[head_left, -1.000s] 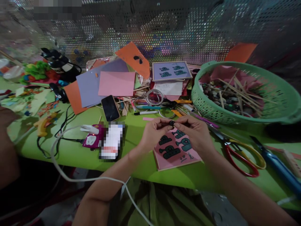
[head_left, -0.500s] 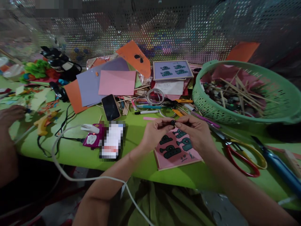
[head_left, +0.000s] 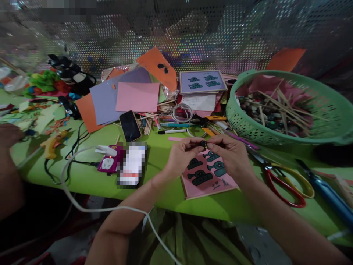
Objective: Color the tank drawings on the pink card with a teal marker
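Note:
Between the fingertips of both hands is a small dark piece [head_left: 203, 144], too small to name, with a yellowish spot on its lower edge. My left hand [head_left: 183, 154] pinches it from the left, and my right hand [head_left: 227, 152] pinches it from the right. Just below them lies a pink card [head_left: 190, 189] with a thin wooden border, dark green tank shapes and handwritten characters. My hands and wrists cover part of its upper and right edges. Red-and-yellow-handled scissors [head_left: 284, 187] lie to the right of my right wrist.
A green plastic basket [head_left: 248, 127] of pebbles and sticks stands at right, near a blue-handled tool [head_left: 328, 195]. Two phones, a purple power bank [head_left: 110, 162] and a white cable [head_left: 118, 208] lie left. A purple tank card [head_left: 201, 88] sits behind. Another person's hand [head_left: 11, 134] is far left.
The small dark piece has turned slightly between my fingertips, showing a yellowish spot. My hands have barely moved. At far left, the other person's hand has shifted a little.

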### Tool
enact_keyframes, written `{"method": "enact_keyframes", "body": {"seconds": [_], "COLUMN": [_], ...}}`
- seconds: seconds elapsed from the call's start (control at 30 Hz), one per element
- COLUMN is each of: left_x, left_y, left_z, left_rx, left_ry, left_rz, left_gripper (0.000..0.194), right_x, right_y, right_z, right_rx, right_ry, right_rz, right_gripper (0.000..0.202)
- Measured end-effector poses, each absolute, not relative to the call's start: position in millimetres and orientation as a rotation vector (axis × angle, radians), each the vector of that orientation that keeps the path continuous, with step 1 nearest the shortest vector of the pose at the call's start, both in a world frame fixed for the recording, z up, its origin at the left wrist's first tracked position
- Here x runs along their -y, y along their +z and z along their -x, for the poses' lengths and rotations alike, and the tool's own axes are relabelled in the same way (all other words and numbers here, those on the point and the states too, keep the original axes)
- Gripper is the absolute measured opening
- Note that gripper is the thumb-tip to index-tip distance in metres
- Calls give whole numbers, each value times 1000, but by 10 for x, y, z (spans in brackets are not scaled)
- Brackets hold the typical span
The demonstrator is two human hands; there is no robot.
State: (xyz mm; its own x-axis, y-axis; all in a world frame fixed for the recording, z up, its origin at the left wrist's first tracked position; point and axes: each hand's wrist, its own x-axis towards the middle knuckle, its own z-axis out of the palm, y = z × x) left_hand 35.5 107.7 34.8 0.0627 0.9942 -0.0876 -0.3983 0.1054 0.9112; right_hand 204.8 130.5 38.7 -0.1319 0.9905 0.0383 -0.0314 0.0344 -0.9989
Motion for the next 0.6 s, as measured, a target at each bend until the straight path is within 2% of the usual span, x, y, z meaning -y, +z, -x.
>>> {"method": "enact_keyframes", "body": {"seconds": [0.33,0.6], "left_x": [-1077,-1080], "left_y": [353,360], "left_z": [-334,-325], "left_rx": [-896,-889], "left_ry": [1239,1213], "left_rz": [-796,-768], "left_gripper": [48,49], "right_x": [-1276,-1274], "right_y": [520,518], "right_z": [-2011,-2038], "right_rx": [1375,1403], "right_ry": [1236,1221], "right_rz": [1155,1166], "right_gripper": [24,24]}}
